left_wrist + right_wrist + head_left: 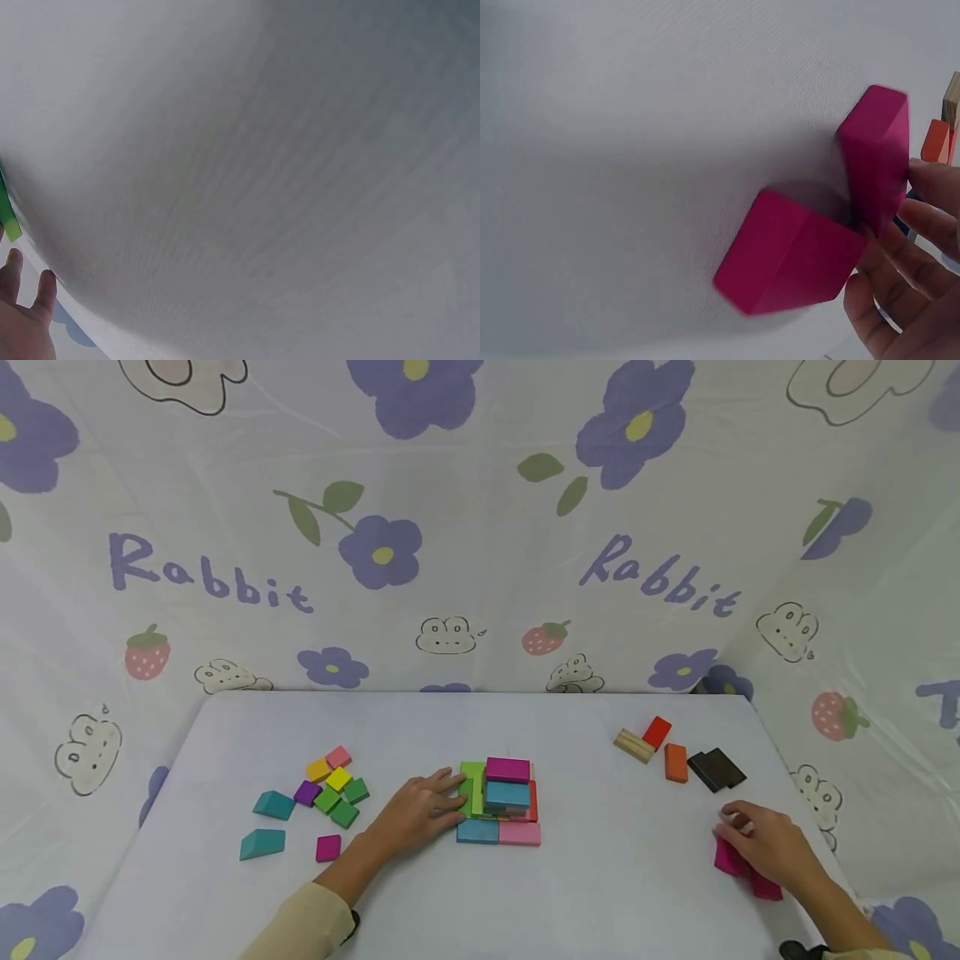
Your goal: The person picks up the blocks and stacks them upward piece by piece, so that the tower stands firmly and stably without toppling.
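My left hand lies with fingers extended against the left side of the stacked blocks, its fingertips at the green blocks. The left wrist view catches part of that hand and the end of a green block. The stack also has a magenta block, a blue block and pink and red pieces. On the right, my right hand has curled fingers on one magenta block, which appears tilted. A second magenta block is beside it, near the fingertips.
Left of the stack lie teal wedges, a purple block, a magenta cube and several green, yellow and pink cubes. Towards the back right are wooden strips, red and orange blocks, and dark blocks.
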`<state>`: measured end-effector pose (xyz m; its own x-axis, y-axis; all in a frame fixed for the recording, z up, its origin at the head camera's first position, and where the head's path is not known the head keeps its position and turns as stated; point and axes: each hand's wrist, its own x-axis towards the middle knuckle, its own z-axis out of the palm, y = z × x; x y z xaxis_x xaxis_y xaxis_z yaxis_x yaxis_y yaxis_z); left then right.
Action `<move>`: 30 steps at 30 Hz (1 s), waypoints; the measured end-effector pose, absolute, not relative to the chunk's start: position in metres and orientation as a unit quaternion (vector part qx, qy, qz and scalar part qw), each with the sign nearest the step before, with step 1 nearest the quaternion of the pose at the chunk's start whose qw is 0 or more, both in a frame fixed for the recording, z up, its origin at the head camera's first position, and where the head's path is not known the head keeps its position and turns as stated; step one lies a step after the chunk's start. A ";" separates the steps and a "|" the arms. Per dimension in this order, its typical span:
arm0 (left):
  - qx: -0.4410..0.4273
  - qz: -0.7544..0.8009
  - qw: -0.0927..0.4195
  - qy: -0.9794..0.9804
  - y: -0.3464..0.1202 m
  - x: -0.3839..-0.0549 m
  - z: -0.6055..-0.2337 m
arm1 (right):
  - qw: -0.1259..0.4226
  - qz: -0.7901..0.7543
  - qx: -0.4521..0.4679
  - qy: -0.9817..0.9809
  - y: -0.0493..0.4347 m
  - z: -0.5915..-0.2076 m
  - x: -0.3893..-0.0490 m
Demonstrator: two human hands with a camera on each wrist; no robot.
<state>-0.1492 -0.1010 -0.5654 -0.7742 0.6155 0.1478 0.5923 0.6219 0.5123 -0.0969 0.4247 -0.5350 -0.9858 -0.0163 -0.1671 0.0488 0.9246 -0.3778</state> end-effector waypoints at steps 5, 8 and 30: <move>0.337 0.278 0.021 0.899 -0.101 -0.149 -0.567 | 0.067 -0.202 -0.003 0.977 0.416 -0.538 -0.101; 0.338 0.281 0.023 0.898 -0.101 -0.149 -0.566 | 0.070 -0.210 -0.015 0.975 0.412 -0.539 -0.103; 0.334 0.276 0.023 0.901 -0.101 -0.149 -0.564 | 0.115 -0.159 -0.089 0.976 0.410 -0.529 -0.099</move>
